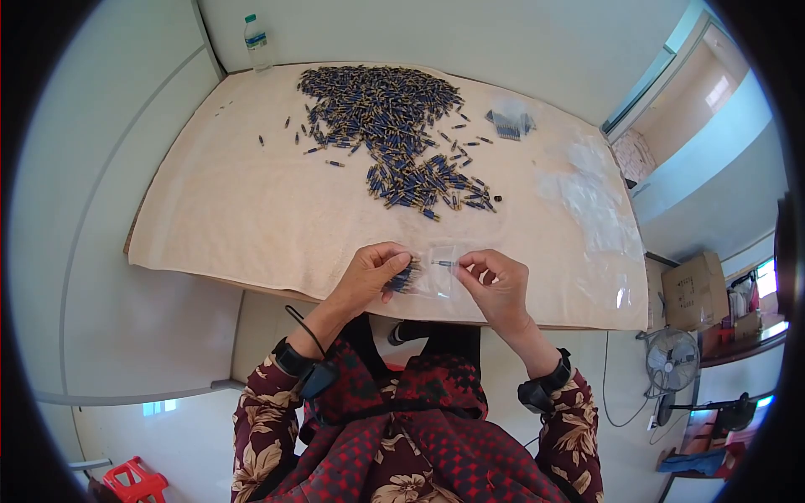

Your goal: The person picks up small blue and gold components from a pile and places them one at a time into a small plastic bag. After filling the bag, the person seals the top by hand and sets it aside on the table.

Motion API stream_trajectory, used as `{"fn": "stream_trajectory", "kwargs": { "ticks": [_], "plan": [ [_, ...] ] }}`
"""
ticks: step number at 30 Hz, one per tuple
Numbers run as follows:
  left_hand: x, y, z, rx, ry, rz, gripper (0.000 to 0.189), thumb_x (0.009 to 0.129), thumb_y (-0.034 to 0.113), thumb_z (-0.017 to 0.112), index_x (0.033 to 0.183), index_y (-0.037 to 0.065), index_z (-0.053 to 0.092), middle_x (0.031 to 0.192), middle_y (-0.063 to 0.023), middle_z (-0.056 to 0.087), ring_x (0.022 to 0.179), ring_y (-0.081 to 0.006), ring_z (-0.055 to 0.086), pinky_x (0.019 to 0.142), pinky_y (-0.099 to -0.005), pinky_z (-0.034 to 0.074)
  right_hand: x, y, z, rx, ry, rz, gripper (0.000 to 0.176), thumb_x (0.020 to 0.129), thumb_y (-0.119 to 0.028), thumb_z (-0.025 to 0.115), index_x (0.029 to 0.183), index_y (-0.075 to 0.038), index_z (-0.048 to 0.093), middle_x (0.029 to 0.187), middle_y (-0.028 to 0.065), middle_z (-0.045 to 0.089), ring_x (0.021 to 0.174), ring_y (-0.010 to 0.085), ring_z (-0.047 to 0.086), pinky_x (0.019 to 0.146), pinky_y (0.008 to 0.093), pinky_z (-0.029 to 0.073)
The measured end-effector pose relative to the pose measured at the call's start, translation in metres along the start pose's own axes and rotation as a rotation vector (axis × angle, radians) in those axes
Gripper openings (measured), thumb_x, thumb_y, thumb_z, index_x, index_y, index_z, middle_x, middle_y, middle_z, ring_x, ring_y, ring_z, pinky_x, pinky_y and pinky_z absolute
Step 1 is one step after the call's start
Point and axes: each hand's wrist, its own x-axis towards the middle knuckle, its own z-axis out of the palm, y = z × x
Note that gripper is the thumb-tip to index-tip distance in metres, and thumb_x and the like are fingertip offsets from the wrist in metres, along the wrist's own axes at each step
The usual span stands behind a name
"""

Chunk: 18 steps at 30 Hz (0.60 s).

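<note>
My left hand point(374, 272) holds a small bundle of blue-and-gold pins point(403, 278) together with the edge of a small clear plastic bag point(438, 281). My right hand point(496, 281) pinches a single blue pin point(445, 263) at the bag's top edge. Both hands hover over the near edge of the table, which is covered by a cream cloth point(251, 210). A large heap of the same pins point(386, 117) lies further back on the cloth.
A filled bag of pins point(510, 124) and several empty clear bags point(587, 197) lie at the right. A water bottle point(257, 42) stands at the far left corner. A cardboard box point(693, 289), a fan point(672, 360) and a red stool point(134, 482) stand on the floor.
</note>
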Motion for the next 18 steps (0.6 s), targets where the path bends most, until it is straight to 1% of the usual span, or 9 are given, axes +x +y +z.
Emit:
{"fn": "stream_trajectory", "kwargs": {
  "ticks": [1,6,9,10,13,14,17,18],
  "plan": [
    [0.000,0.001,0.000,0.004,-0.015,-0.010,0.021,0.092,0.023,0.061,0.098,0.003,0.064,0.074,-0.0001,0.062,0.047,-0.0037,0.047,0.038,-0.0173,0.036,0.000,0.000,0.001,0.017,0.001,0.050,0.006,0.075,-0.002,0.072,0.079,-0.005,0.069,0.072,0.0018,0.065,0.058,0.0053,0.055,0.048,0.0177,0.039],
    [-0.002,0.001,-0.002,0.010,0.004,-0.016,0.023,0.093,0.025,0.059,0.098,0.003,0.065,0.073,0.0003,0.062,0.047,-0.0035,0.046,0.037,-0.0174,0.035,0.002,0.002,0.006,0.001,-0.024,0.028,0.006,0.075,-0.003,0.073,0.078,-0.005,0.069,0.070,-0.0004,0.065,0.056,0.0031,0.053,0.048,0.0171,0.037],
    [-0.003,0.001,-0.004,0.004,0.041,0.020,0.023,0.093,0.025,0.059,0.099,0.003,0.065,0.073,0.0002,0.062,0.047,-0.0035,0.046,0.037,-0.0176,0.034,0.001,0.011,0.003,0.108,-0.149,0.217,0.005,0.078,-0.004,0.072,0.078,-0.003,0.068,0.068,-0.0021,0.064,0.057,0.0017,0.052,0.048,0.0175,0.037],
    [-0.003,0.000,-0.004,0.002,0.055,0.034,0.023,0.093,0.024,0.058,0.099,0.003,0.065,0.073,0.0001,0.062,0.047,-0.0034,0.046,0.036,-0.0177,0.034,0.001,0.011,0.003,0.108,-0.152,0.219,0.005,0.078,-0.004,0.072,0.078,-0.003,0.068,0.068,-0.0021,0.064,0.057,0.0017,0.052,0.048,0.0175,0.037],
    [-0.004,0.000,-0.002,-0.001,0.049,0.034,0.023,0.093,0.024,0.058,0.099,0.002,0.065,0.074,-0.0002,0.062,0.047,-0.0035,0.046,0.036,-0.0178,0.034,0.000,0.012,0.004,0.154,-0.251,0.289,0.007,0.079,-0.006,0.072,0.077,-0.001,0.067,0.067,-0.0032,0.062,0.057,0.0009,0.050,0.048,0.0172,0.036],
    [-0.004,0.000,-0.001,-0.001,0.045,0.033,0.023,0.093,0.024,0.058,0.099,0.002,0.065,0.074,-0.0003,0.062,0.047,-0.0036,0.046,0.036,-0.0179,0.034,-0.002,0.014,0.006,0.154,-0.251,0.292,0.007,0.079,-0.006,0.072,0.077,-0.001,0.067,0.067,-0.0032,0.062,0.057,0.0009,0.050,0.048,0.0172,0.036],
    [-0.006,0.002,0.000,0.038,0.034,0.023,0.023,0.093,0.023,0.058,0.100,0.002,0.064,0.074,-0.0007,0.063,0.047,-0.0038,0.047,0.036,-0.0181,0.034,-0.008,0.023,0.018,0.241,-0.081,0.196,0.009,0.080,-0.006,0.073,0.077,-0.001,0.067,0.066,-0.0023,0.062,0.056,0.0015,0.050,0.049,0.0161,0.037],
    [-0.006,0.003,-0.001,0.059,0.028,0.021,0.023,0.093,0.023,0.058,0.100,0.001,0.064,0.074,-0.0009,0.063,0.048,-0.0039,0.048,0.036,-0.0182,0.035,-0.008,0.024,0.017,0.241,-0.082,0.195,0.009,0.080,-0.006,0.073,0.077,-0.001,0.067,0.066,-0.0023,0.062,0.056,0.0015,0.050,0.049,0.0161,0.037]
  ]
}}
